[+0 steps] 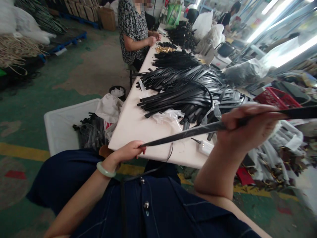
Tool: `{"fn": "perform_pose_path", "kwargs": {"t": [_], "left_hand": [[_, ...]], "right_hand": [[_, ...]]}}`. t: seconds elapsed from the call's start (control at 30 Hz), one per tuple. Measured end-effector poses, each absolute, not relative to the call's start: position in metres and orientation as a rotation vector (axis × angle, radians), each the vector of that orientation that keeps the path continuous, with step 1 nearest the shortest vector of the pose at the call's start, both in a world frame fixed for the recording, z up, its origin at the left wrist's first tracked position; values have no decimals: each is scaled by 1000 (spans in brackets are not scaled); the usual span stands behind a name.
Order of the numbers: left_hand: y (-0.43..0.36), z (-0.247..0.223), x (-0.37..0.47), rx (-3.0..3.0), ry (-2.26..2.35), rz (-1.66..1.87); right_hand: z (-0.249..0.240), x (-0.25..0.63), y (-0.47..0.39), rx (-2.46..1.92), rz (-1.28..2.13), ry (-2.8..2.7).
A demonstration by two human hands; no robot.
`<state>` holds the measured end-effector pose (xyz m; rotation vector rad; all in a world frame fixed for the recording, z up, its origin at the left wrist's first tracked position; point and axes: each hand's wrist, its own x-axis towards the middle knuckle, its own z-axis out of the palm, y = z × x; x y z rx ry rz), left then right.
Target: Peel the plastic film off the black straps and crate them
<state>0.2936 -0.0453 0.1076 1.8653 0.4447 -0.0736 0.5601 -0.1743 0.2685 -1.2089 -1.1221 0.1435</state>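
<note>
A long black strap [183,135] is stretched between my two hands above the near edge of the white table [128,132]. My left hand [130,150], with a pale green bangle on the wrist, pinches its lower left end. Raised at the right, my right hand [247,127] is closed round the strap, whose other end runs on past the right edge of the view. Behind it lie heaps of similar black straps [173,96], with crumpled clear plastic [168,115] among them. A thinner black cord or strap hangs near my lap.
A white bin [61,115] with black pieces stands left of the table. A co-worker [135,36] sits at the far side near gold-coloured pieces [164,49]. A white power strip [206,147] lies near the front edge. Wrapped bundles [274,158] and a red crate [277,98] are at right.
</note>
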Motion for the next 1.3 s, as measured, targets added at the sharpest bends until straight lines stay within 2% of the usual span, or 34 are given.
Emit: {"fn": "perform_pose_path", "kwargs": {"t": [0.07,0.13,0.23,0.3,0.37,0.47,0.53,0.63,0.8,0.97,1.17,1.3], "left_hand": [[-45,116,296,2165,583,69],[-46,129,300,2471,652,126],[-51,144,302,2763,635,109],[-53,148,297,2856,644,76],[-52,146,284,2894,769,55],[-48,138,263,2879,1027,27],[-46,136,256,2875,1071,13],[-49,138,261,2896,970,14],[-61,142,287,2973,834,46],[-72,132,295,2880,628,191],[-75,137,293,2827,657,88],[-66,150,295,2745,688,52]], "right_hand": [[247,539,-165,-1387,324,-1261],[214,509,-153,-1576,671,-1419],[168,469,-143,-1572,1336,-1376],[153,460,-143,-1536,1614,-1255],[151,464,-147,-1601,1577,-1246],[158,477,-154,-1745,1301,-1407],[160,482,-158,-1762,1313,-1405],[155,479,-160,-1702,1441,-1244],[150,460,-160,-1631,1388,-1149],[156,467,-164,-1480,1482,-1018],[158,487,-163,-1566,1440,-1545],[157,476,-155,-1582,1432,-1453]]}}
